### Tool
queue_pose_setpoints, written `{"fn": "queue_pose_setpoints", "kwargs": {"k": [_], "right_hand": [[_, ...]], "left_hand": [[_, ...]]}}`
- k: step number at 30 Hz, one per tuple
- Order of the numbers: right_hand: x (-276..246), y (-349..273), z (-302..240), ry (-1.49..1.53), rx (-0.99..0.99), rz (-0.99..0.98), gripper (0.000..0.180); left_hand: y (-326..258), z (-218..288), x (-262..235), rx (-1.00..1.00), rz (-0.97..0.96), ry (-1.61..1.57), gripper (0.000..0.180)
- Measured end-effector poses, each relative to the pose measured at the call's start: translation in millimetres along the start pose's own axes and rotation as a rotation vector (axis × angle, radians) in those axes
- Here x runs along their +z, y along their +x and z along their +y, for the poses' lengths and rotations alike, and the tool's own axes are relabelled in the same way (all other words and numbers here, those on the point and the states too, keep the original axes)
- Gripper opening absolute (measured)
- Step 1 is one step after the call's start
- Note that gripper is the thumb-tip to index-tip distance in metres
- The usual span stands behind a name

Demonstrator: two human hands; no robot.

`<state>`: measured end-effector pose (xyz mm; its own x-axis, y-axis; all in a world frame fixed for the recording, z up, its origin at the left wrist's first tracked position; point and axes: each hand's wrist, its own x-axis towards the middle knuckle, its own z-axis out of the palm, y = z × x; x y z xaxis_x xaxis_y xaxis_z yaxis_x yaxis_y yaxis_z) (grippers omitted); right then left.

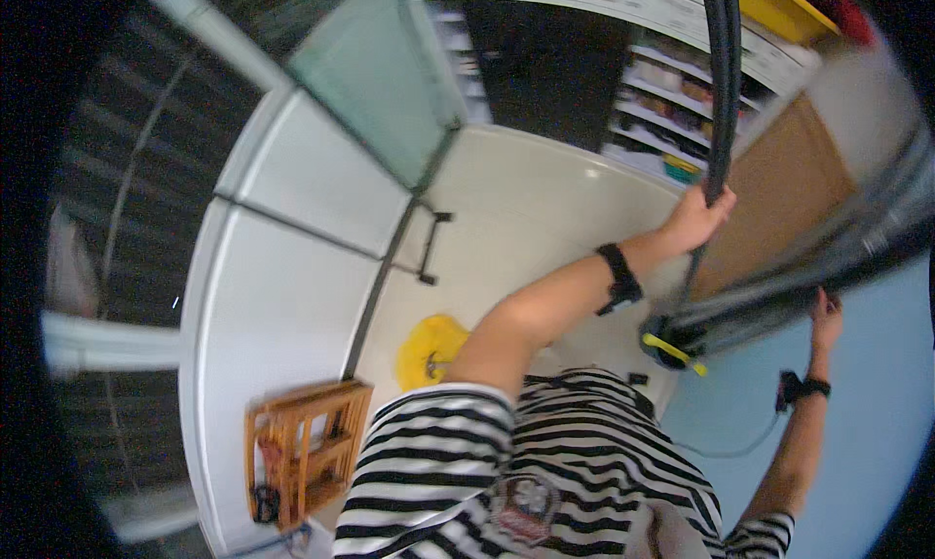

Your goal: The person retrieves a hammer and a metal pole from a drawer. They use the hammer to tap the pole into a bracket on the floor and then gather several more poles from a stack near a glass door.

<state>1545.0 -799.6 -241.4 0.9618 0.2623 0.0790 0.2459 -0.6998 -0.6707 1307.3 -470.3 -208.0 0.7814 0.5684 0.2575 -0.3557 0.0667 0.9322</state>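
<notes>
Striped shirt (545, 462) nearest; left hand (696, 218) clenched round black pole (723, 82), right hand (826, 316) gripping grey bar (779, 286) below

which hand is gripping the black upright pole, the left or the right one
The left hand: it is wrapped around the black upright pole with the arm stretched forward. The right hand is lower and further right, at the blurred dark tube instead.
</notes>
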Motion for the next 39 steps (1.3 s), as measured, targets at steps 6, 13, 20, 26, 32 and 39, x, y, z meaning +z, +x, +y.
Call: {"fn": "queue_pose_setpoints", "kwargs": {"k": [6,13,20,26,32,39], "right_hand": [[17.0,-15.3,-52.9,-0.271,-0.148,0.250,0.051],[-7.2,-12.3,-61.3,-0.203,-0.141,0.209,0.049],[2.3,-21.8,-59.1,-0.013,-0.108,0.157,0.044],[0.3,-35.2,-70.7,0.128,-0.169,0.310,0.032],[0.1,-19.0,-52.4,0.311,-0.190,0.297,0.035],[-7.2,-14.5,-44.6,0.500,-0.200,0.265,0.049]], "left_hand": [[25.7,23.5,67.5,-0.018,-0.196,0.034,0.018],[53.1,19.9,172.5,0.049,-0.384,0.141,0.025],[56.3,-5.1,234.4,0.115,-0.398,0.304,0.037],[39.7,3.8,254.3,0.419,-0.238,0.623,0.062],[44.0,3.4,290.7,0.473,-0.228,0.733,0.090],[54.7,-7.5,315.9,0.447,-0.203,0.807,0.098]]}}
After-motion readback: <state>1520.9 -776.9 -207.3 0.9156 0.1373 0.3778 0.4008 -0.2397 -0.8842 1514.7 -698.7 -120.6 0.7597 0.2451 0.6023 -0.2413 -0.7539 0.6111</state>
